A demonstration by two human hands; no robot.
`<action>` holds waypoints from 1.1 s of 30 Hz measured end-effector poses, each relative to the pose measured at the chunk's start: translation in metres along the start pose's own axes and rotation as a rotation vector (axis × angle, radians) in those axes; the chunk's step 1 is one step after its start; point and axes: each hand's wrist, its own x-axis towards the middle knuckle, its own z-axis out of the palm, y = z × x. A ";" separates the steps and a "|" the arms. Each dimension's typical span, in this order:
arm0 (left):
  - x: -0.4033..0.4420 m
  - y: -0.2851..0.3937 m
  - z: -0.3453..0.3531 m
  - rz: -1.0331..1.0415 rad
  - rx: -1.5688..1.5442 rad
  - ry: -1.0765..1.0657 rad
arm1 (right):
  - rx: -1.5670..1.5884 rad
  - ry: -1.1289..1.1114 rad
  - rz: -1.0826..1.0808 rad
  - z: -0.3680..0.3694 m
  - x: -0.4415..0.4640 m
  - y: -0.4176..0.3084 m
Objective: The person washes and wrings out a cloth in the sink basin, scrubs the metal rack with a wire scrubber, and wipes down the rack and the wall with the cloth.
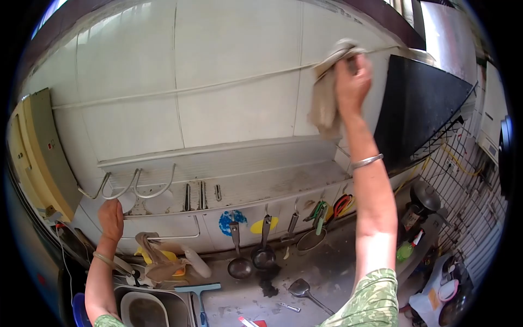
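Note:
Raised high, my right hand [354, 84] is closed on a greyish-beige cloth [325, 103], which hangs down against the white wall panels [234, 60] beside a thin cable [229, 82]. Some motion blur softens the cloth and fingers. Lower left, my left hand [111, 217] is closed at the front edge of the wall shelf [272, 182], below the curved metal rack [155, 191]; its fingertips are hidden.
Under the shelf hang ladles [239, 267], a strainer [312, 241] and other utensils. A sink with a basin [144, 309], a blue squeegee [200, 294] and a spatula [305, 290] are below. The dark range hood [417, 109] juts out at right.

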 end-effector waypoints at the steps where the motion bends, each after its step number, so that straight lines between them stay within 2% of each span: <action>1: 0.001 -0.001 0.001 0.001 0.000 -0.012 | -0.020 0.146 -0.078 0.010 0.030 0.034; 2: 0.001 -0.001 0.001 0.000 0.004 -0.023 | -0.126 0.256 -0.221 0.018 0.058 0.045; 4: -0.003 -0.003 -0.002 -0.009 0.033 -0.017 | -0.252 0.133 -0.199 0.042 0.117 0.068; 6: -0.003 -0.003 0.003 -0.009 0.084 0.021 | -0.308 -0.287 0.029 0.101 0.166 0.163; 9: 0.001 0.004 -0.007 -0.003 0.055 -0.023 | -0.585 -0.263 0.453 0.133 0.075 0.035; 12: 0.005 0.008 -0.010 0.005 0.033 -0.046 | -0.492 0.029 0.274 0.173 0.015 -0.009; 15: 0.005 0.007 -0.012 0.005 0.042 -0.051 | -0.476 0.021 -0.094 0.191 -0.006 -0.064; 18: 0.006 0.009 -0.014 0.001 0.033 -0.042 | -0.421 -0.023 -0.248 0.190 -0.010 -0.165; 21: 0.007 0.007 -0.016 0.027 0.053 -0.025 | -0.310 -0.138 -0.181 0.231 -0.018 -0.247; 24: 0.006 0.008 -0.019 0.031 0.024 0.004 | -0.175 -0.154 -0.208 0.276 -0.029 -0.320; 27: 0.008 0.004 -0.020 0.023 0.001 0.035 | -0.118 0.111 -0.357 0.300 -0.070 -0.402; 28: 0.005 0.005 -0.018 0.010 -0.013 0.037 | 0.031 -0.312 -0.364 0.277 -0.078 -0.427; 30: 0.001 0.000 -0.016 0.039 -0.049 0.058 | 0.053 -0.486 -0.558 0.281 -0.100 -0.460; 33: -0.002 -0.008 -0.013 0.036 -0.113 0.101 | 0.055 -0.623 -0.522 0.303 -0.114 -0.483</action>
